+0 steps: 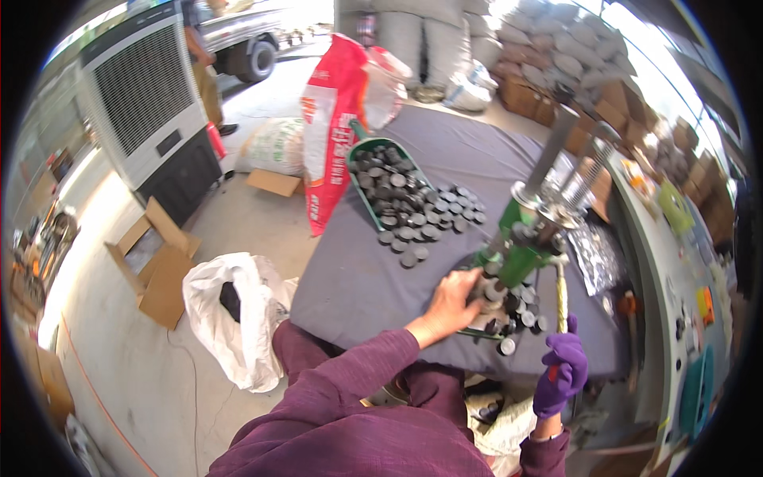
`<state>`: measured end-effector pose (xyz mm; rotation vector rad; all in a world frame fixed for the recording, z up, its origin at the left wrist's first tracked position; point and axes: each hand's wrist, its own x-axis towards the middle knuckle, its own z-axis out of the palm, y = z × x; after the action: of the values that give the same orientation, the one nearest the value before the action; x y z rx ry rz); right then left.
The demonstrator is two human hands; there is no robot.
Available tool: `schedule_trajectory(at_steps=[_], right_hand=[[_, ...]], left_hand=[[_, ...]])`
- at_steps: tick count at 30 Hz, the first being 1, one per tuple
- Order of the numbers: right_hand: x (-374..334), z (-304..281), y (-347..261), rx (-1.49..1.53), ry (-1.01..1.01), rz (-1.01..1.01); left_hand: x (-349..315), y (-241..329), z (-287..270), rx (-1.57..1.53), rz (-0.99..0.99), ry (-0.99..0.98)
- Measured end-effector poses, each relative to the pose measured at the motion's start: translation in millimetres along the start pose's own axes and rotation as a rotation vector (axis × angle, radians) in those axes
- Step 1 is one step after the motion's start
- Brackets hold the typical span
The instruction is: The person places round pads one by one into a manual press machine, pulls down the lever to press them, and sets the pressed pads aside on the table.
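On the grey-covered table stands a green hand press point(518, 262) with a metal column and a spring. My bare left hand point(455, 304) reaches in at the foot of the press, fingers curled toward its die. Whatever sits at those fingertips is too small and hidden to name. In a purple glove, my right hand point(563, 367) is closed round the press's lever point(562, 298), which is wrapped in a yellowish cover. Small round grey and black caps point(526, 306) lie beside the press base. A green scoop point(367, 195) full of black caps point(389, 183) rests farther left, with more caps spilled beside it.
A red and white sack point(334, 127) stands at the table's far left edge. On the floor are a white bag point(234, 318), an open cardboard box point(159, 270) and an air cooler point(147, 95). Clear plastic bags point(596, 254) lie right of the press. Another person point(205, 71) stands behind.
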<state>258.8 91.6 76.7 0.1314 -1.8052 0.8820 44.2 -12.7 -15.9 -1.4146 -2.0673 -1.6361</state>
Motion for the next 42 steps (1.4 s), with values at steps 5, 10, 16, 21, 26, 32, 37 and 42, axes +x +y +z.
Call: schedule_trajectory(at_steps=[5, 10, 16, 21, 26, 32, 37, 42], right_hand=[[1, 8, -2, 0.005, 0.017, 0.030], [4, 11, 0, 0.007, 0.039, 0.019], [4, 11, 3, 0.030, 0.059, 0.026], [12, 5, -8, 0.017, 0.039, 0.060], [61, -1, -27, 0.163, 0.058, 0.197], [145, 4, 15, 0.415, 0.102, 0.159], [181, 20, 29, 0.377, 0.093, 0.219], [121, -3, 76, 0.086, 0.107, 0.251]], left_hand=[[-31, 16, -14, 0.153, 0.009, 0.071], [-60, 32, -22, 0.360, 0.164, -0.075], [-74, 35, -9, 0.571, 0.233, -0.155], [-73, 37, -17, 0.461, 0.183, -0.175], [-77, 36, -18, 0.315, 0.112, -0.107], [-75, 20, -15, 0.288, 0.063, 0.013], [-70, 23, -21, 0.203, 0.010, 0.030], [-75, 24, -14, 0.176, -0.003, 0.022]])
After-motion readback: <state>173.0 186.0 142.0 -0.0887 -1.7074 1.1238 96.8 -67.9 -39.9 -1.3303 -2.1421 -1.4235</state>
